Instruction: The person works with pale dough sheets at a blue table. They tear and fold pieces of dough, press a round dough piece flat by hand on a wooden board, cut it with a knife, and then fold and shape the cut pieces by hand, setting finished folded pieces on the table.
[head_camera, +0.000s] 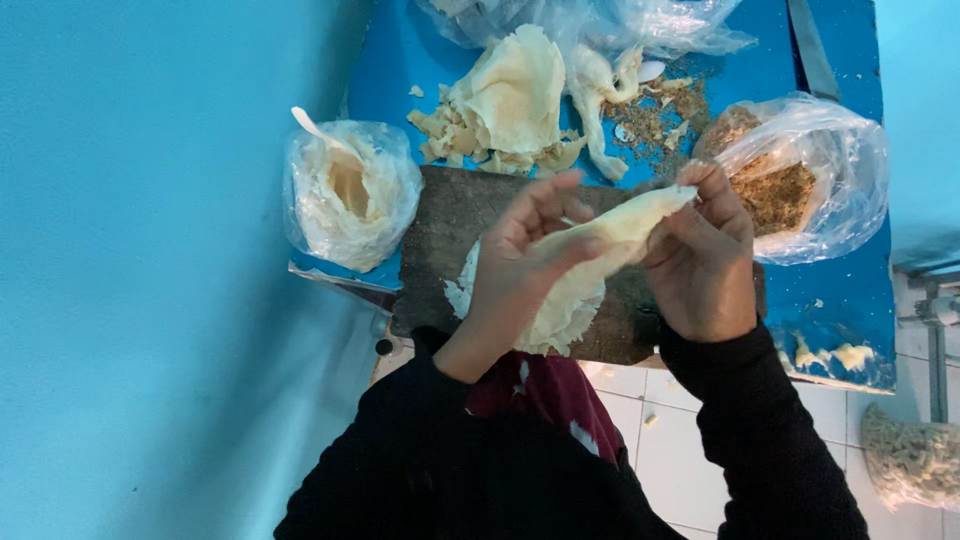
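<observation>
My left hand (520, 262) and my right hand (702, 258) both hold a thin, pale cream pastry sheet (585, 268) above a dark wooden board (450, 225). The sheet is folded over into a long tapered shape. Its upper tip is pinched between my right fingers, while its frayed lower edge hangs under my left palm. Both arms wear black sleeves.
A plastic bag of pale paste with a white spoon (350, 192) sits left of the board. A stack of pastry sheets and scraps (510, 100) lies behind it. A bag of brown crumbly filling (790, 185) is at right on the blue table (400, 55). White floor tiles show below.
</observation>
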